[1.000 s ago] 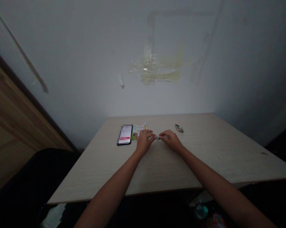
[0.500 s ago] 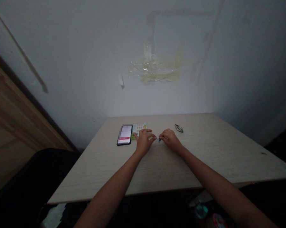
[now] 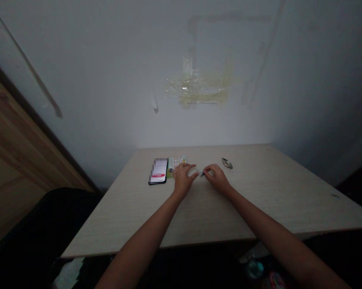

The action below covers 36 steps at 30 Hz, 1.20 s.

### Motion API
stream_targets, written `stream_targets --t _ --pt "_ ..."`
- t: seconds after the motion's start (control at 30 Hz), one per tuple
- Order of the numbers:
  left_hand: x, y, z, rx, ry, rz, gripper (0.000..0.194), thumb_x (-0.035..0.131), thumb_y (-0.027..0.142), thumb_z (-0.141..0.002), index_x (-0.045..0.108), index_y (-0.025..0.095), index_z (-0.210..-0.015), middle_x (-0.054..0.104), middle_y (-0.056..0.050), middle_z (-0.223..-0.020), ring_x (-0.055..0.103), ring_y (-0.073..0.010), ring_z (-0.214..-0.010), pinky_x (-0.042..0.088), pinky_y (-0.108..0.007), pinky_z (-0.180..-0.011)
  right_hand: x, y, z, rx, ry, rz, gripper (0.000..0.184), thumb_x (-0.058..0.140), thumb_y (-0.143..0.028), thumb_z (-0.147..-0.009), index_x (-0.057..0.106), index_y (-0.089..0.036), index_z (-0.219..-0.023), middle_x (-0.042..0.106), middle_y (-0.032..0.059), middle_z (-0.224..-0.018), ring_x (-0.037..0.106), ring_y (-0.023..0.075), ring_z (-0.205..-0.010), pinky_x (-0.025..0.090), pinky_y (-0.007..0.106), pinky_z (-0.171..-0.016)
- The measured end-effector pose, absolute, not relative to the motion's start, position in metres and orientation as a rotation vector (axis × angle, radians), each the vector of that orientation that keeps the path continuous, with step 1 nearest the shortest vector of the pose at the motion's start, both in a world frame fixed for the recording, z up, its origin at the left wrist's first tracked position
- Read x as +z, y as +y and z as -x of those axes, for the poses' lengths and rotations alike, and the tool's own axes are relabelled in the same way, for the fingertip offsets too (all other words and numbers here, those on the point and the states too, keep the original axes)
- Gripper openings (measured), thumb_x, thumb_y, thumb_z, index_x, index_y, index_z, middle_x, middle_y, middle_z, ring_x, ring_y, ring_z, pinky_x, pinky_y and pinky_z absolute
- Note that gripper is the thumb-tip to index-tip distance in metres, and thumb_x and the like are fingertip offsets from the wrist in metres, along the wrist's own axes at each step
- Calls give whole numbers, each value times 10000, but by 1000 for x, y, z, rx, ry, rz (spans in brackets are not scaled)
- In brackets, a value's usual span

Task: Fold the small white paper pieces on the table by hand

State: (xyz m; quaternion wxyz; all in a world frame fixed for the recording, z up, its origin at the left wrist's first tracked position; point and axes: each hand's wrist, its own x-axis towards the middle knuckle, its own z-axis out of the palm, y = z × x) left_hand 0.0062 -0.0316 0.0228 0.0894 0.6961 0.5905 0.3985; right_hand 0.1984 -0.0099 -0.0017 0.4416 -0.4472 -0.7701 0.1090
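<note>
Near the middle of the table, my right hand (image 3: 216, 176) pinches a small dark-and-pale piece (image 3: 202, 173) between thumb and fingertips; it is too small and dim to name. My left hand (image 3: 183, 177) is just left of it, thumb and index finger apart, with nothing clearly between them. Behind the left hand's fingers lies a printed sheet or booklet (image 3: 175, 161), coloured green along its left side and partly covered by that hand. A phone (image 3: 158, 171) with a lit screen rests flat against the sheet's left edge.
A small crumpled wrapper-like item (image 3: 227, 163) lies beyond my right hand. The pale wooden table (image 3: 277, 192) meets a wall (image 3: 108, 72) with peeling tape (image 3: 203, 90). A dark chair-like shape (image 3: 42, 224) stands at left. Below the front edge is a bottle-like object (image 3: 253, 268).
My left thumb and index finger have spread apart from the small piece. The right hand keeps its pinch, with the piece slightly turned. Phone, sheet and wrapper stay put.
</note>
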Motion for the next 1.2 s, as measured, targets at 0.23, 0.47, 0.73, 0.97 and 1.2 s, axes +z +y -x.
stream_targets --t 0.23,0.47,0.73,0.97,1.2 --pt "23 -37 -14 1121 1622 -2055 188 656 359 -854 773 297 -988 727 -42 -1076 584 -244 -1122 332 -490 -1089 -4 -9 -196 362 -1736 1188 154 576 -317 -866 680 -203 -873 708 62 -904 621 221 -926 468 374 -892" --pt "19 -38 -18 1099 1599 -2073 229 622 332 -875 759 309 -1057 737 -41 -1149 582 -247 -1177 295 -525 -1127 -11 -5 -194 541 -1728 1112 198 622 -375 -838 692 -196 -887 723 59 -919 654 216 -924 482 361 -899" --pt "18 -38 -19 1098 1593 -1974 212 617 290 -877 762 318 -1029 736 -29 -1160 559 -272 -1231 52 -662 -1162 -10 -6 -194 686 -1709 1072 252 583 -391 -849 723 -187 -897 746 67 -915 676 221 -889 499 367 -878" --pt "19 -38 -20 1036 1646 -1984 188 665 300 -846 773 305 -999 736 -46 -1153 565 -284 -1221 39 -662 -1160 -10 -6 -194 717 -1702 1103 241 652 -390 -783 743 -186 -871 759 67 -905 689 229 -889 496 364 -884" --pt "13 -37 -17 1066 1648 -1979 161 675 338 -844 780 307 -961 749 -40 -1105 592 -286 -1183 -52 -665 -1145 -11 -6 -194 642 -1754 1155 212 687 -384 -773 760 -203 -857 765 65 -885 696 240 -881 498 380 -887"
